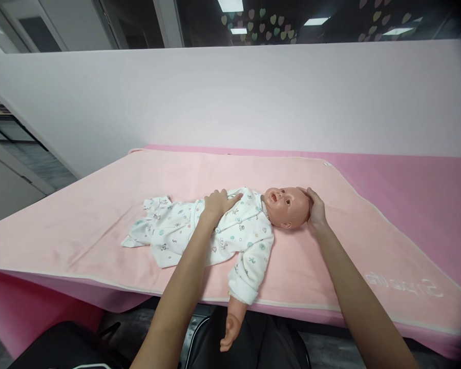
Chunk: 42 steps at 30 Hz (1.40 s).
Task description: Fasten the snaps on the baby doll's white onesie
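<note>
A baby doll (288, 207) lies on its back across the table, its head toward the right. It wears a white printed top (249, 230) and matching trousers (180, 212) whose leg ends lie flat at the left. One doll arm (234, 323) hangs over the front edge. Resting on the doll's belly, my left hand (218, 204) has its fingers and thumb spread over the cloth. My right hand (315, 207) cups the crown of the doll's head, with part of the fingers hidden behind it.
Under the doll a peach blanket (80, 205) with a white edge covers most of the pink table cover (418, 200). A white wall (253, 97) with windows above stands behind the table. A black chair (69, 346) is at the lower left.
</note>
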Available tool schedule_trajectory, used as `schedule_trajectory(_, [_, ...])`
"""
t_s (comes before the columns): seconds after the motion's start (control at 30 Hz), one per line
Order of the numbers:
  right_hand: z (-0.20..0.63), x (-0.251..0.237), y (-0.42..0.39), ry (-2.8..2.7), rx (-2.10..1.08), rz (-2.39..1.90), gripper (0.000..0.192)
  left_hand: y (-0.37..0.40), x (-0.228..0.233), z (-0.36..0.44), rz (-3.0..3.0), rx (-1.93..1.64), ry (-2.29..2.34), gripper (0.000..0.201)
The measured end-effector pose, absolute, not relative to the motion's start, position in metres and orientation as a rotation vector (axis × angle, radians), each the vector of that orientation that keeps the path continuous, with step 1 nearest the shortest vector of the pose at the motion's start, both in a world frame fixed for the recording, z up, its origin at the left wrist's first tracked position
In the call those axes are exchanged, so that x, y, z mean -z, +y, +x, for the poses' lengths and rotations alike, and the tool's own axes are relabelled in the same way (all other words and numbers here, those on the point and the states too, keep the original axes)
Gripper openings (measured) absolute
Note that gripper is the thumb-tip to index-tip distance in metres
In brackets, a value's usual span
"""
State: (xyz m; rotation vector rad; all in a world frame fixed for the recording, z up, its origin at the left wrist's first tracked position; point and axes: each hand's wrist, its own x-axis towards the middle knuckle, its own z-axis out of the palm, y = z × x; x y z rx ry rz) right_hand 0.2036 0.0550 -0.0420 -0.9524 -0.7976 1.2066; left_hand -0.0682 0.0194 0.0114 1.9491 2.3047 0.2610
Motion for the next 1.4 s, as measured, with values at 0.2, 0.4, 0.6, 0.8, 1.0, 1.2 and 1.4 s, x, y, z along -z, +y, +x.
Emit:
schedule_trajectory(0.2, [0.217,0.042,0.058,-0.687,-0.965,-0.983,0.040,0.020,-0.011,-0.067,1.940,-0.268,2.325,0.083])
schedule_trajectory(0.4, [0.213,0.041,0.055,-0.780,-0.867,-0.975,0.041,0.022,-0.005,-0.069,1.923,-0.262,2.335,0.083])
schedule_trajectory(0.6, [0.203,0.037,0.050,-1.206,-0.941,-0.973,0.039,0.020,-0.010,-0.066,2.187,-0.839,2.105,0.047])
schedule_trajectory(0.8, [0.202,0.036,0.049,-1.184,-0.958,-0.986,0.038,0.004,-0.024,-0.039,2.066,-1.100,1.313,0.027])
schedule_trajectory(1.0, [0.200,0.033,0.048,-1.217,-0.929,-1.015,0.036,-0.003,-0.023,-0.028,1.921,-0.901,1.194,0.034])
schedule_trajectory(1.2, [0.200,0.032,0.040,-1.250,-0.559,-1.155,0.034,0.016,-0.015,-0.047,1.051,-1.305,1.155,0.041])
schedule_trajectory(1.4, [0.162,-0.001,0.001,-1.773,0.118,-1.161,0.023,0.025,-0.010,-0.056,0.656,-1.308,0.935,0.026])
